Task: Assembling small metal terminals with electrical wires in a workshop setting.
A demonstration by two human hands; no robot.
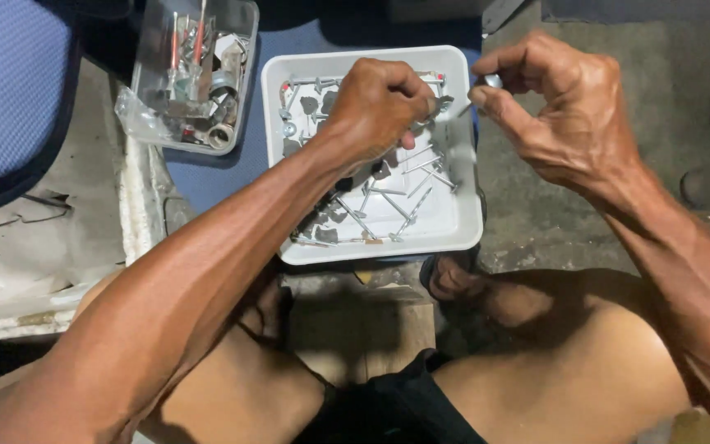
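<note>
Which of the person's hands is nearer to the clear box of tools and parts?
Left. The left hand hovers over the white tray, just beside the clear box. The right hand sits past the tray's far edge, farther from the box.

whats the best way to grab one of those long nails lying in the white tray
Take a nail by the middle of its thin shaft, coming straight down from above. The nails lie flat and crisscrossed on the floor of the white tray, whose raised walls block a sideways approach. The ones at the right of the pile lie more apart, so a thumb and finger pinch fits there best.
</note>
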